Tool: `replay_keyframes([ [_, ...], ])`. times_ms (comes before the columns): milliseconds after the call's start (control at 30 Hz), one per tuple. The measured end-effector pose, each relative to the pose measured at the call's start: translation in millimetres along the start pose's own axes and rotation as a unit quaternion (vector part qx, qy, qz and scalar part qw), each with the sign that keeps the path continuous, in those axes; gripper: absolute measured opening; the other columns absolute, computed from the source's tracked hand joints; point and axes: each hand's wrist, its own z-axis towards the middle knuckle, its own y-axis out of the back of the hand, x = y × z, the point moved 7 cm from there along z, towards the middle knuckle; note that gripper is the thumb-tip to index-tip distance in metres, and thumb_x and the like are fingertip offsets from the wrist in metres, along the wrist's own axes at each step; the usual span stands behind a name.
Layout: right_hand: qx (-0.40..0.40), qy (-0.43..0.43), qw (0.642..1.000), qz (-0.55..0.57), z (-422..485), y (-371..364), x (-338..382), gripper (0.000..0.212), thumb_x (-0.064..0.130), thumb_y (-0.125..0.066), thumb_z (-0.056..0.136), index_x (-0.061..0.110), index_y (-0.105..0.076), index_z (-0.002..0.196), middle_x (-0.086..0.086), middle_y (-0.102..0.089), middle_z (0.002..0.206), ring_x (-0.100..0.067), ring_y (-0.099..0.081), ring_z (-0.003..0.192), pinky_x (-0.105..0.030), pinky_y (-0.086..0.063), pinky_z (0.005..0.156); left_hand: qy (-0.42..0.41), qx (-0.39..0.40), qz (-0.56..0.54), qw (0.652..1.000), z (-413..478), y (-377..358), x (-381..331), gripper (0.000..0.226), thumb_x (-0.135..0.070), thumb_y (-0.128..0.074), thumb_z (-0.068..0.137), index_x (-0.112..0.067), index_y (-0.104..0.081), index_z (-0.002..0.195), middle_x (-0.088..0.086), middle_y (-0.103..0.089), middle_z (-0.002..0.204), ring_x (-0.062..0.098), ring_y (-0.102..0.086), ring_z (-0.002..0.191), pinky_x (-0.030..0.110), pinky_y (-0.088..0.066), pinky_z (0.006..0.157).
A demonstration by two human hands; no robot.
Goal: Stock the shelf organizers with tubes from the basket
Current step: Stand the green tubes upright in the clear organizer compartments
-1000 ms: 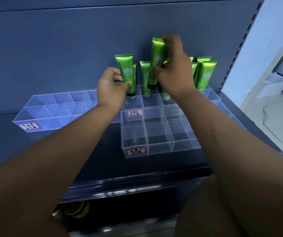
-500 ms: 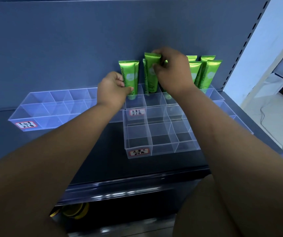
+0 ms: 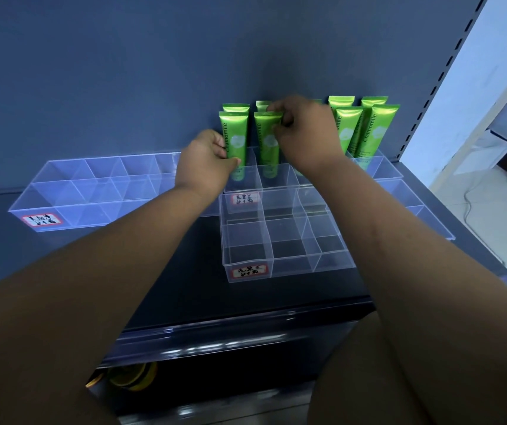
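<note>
Several green tubes stand upright in the back rows of a clear organizer (image 3: pixel 332 196) against the shelf's back wall. My right hand (image 3: pixel 304 133) pinches the top edge of one green tube (image 3: pixel 268 139), which stands in a second-row cell. My left hand (image 3: pixel 206 162) holds the lower part of the neighbouring tube (image 3: pixel 234 136) on the left, thumb against its front. More tubes (image 3: pixel 368 130) stand to the right of my right hand. The basket is out of view.
A second clear organizer (image 3: pixel 276 259) with a red-edged label sits in front, its cells bare. Another long clear organizer (image 3: pixel 71 194) lies at the left. The shelf's front rail (image 3: pixel 215 335) runs below. A yellow object (image 3: pixel 129 374) shows on the lower level.
My right hand has lowered its tube from above the row down into a cell. My left hand stayed on the left tube. The camera tilted slightly.
</note>
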Motion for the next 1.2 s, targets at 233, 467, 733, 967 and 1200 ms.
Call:
replay_keyframes([
  [233, -0.017, -0.005, 1.0, -0.014, 2, 3, -3, 0.045, 0.002, -0.057, 0.08, 0.02, -0.073, 0.118, -0.007, -0.074, 0.108, -0.028, -0.067, 0.096, -0.028, -0.051, 0.077, -0.011, 0.002, 0.013, 1.0, -2, -1, -2, 0.03, -0.019, -0.081, 0.083, -0.021, -0.054, 0.095, -0.008, -0.059, 0.081, 0.024, -0.066, 0.089, 0.044, -0.057, 0.085],
  [467, -0.007, 0.023, 0.997, -0.071, -1, 4, 4, 0.053, 0.003, -0.053, 0.079, 0.026, -0.07, 0.123, -0.008, -0.071, 0.115, -0.033, -0.065, 0.101, -0.039, -0.055, 0.079, -0.016, 0.0, 0.017, 1.0, -3, -1, -3, 0.031, -0.019, -0.081, 0.083, -0.021, -0.053, 0.097, -0.005, -0.06, 0.085, 0.024, -0.065, 0.09, 0.043, -0.057, 0.085],
  [733, -0.007, 0.036, 0.997, -0.073, -1, 6, 5, 0.048, 0.004, -0.058, 0.078, 0.019, -0.07, 0.122, -0.007, -0.066, 0.121, -0.031, -0.064, 0.102, -0.036, -0.053, 0.08, -0.009, 0.003, 0.025, 1.0, -4, -2, -3, 0.031, -0.021, -0.08, 0.083, -0.021, -0.053, 0.097, -0.008, -0.059, 0.083, 0.024, -0.065, 0.09, 0.044, -0.057, 0.085],
  [967, -0.003, 0.046, 0.995, -0.087, -3, 5, 7, 0.046, 0.01, -0.057, 0.082, 0.02, -0.067, 0.127, -0.007, -0.068, 0.122, -0.032, -0.065, 0.105, -0.037, -0.054, 0.081, -0.001, 0.005, 0.02, 1.0, -4, -2, -2, 0.03, -0.022, -0.08, 0.082, -0.021, -0.053, 0.095, -0.009, -0.059, 0.082, 0.023, -0.065, 0.088, 0.045, -0.057, 0.084],
  [1200, -0.03, 0.071, 0.986, -0.15, -11, 10, 25, 0.042, 0.018, -0.052, 0.084, 0.019, -0.063, 0.125, -0.001, -0.06, 0.131, -0.035, -0.065, 0.093, -0.043, -0.056, 0.066, -0.016, -0.038, -0.003, 0.999, -7, 6, -8, 0.053, -0.04, -0.077, 0.082, -0.022, -0.049, 0.122, -0.007, -0.061, 0.106, 0.019, -0.065, 0.094, 0.045, -0.057, 0.084],
])
